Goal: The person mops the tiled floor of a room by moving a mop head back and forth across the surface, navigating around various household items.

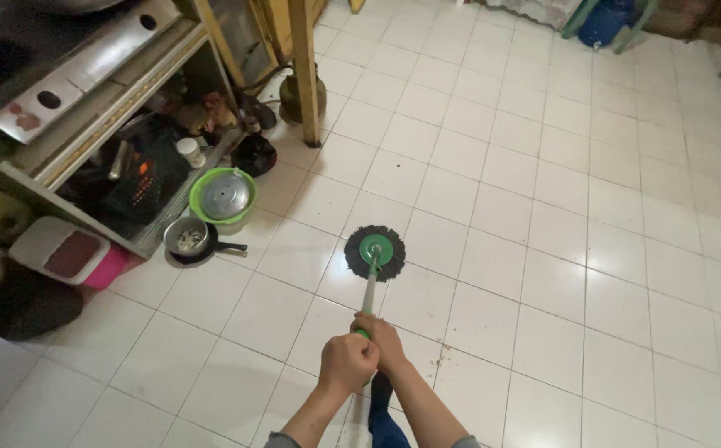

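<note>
Together, 2 hands, left hand [346,362] and right hand [383,338], grip 1 mop [373,250].

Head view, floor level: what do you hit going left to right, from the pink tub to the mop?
Pink tub with white lid → small metal bowl on a black pan → green-rimmed pot with metal lid → round mop head, its green pole gripped by left hand and right hand.

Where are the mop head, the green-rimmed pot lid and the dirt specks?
Mop head [374,252]: head view, green centre disc.
Green-rimmed pot lid [224,195]: head view, metal middle.
Dirt specks [442,358]: head view, scatter on floor tile.
</note>
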